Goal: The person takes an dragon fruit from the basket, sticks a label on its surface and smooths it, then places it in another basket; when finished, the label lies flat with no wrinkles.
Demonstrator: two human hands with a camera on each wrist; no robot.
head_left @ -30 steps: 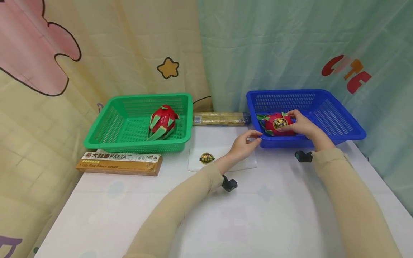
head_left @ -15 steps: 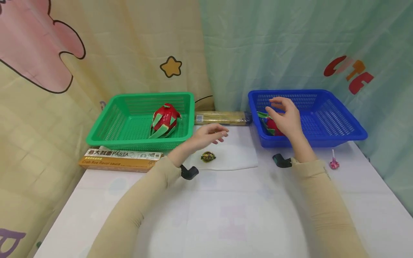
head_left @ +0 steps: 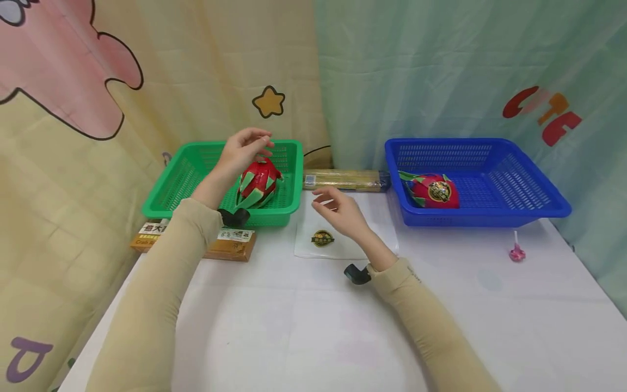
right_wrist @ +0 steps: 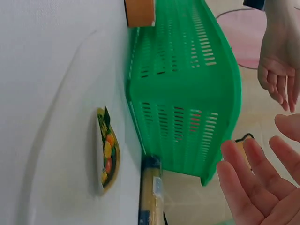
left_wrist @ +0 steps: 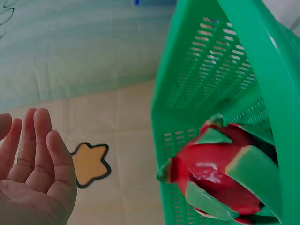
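My left hand [head_left: 241,152] hovers over the green basket [head_left: 168,209], holding nothing, its fingers relaxed and slightly bent. Below it a red dragon fruit [head_left: 259,179] with green scales lies in that basket; the left wrist view shows the hand apart from this fruit [left_wrist: 213,166]. My right hand [head_left: 340,211] is in the air above a flat white sheet [head_left: 362,247], fingers loosely bent around nothing. On the sheet is a round dark label [head_left: 323,238]. Another dragon fruit [head_left: 448,193], bearing a round sticker, lies in the blue basket [head_left: 490,219].
A pack of dry spaghetti [head_left: 345,180] lies between the baskets at the back. In front of the green basket is a pasta box [head_left: 240,247], partly hidden by the left sleeve. A pink lollipop [head_left: 516,252] lies at the right. Curtains hang behind the table.
My right hand has let go of the dragon fruit in the blue basket and moved left over the white sheet. My left hand has gone from the blue basket's rim to above the green basket.
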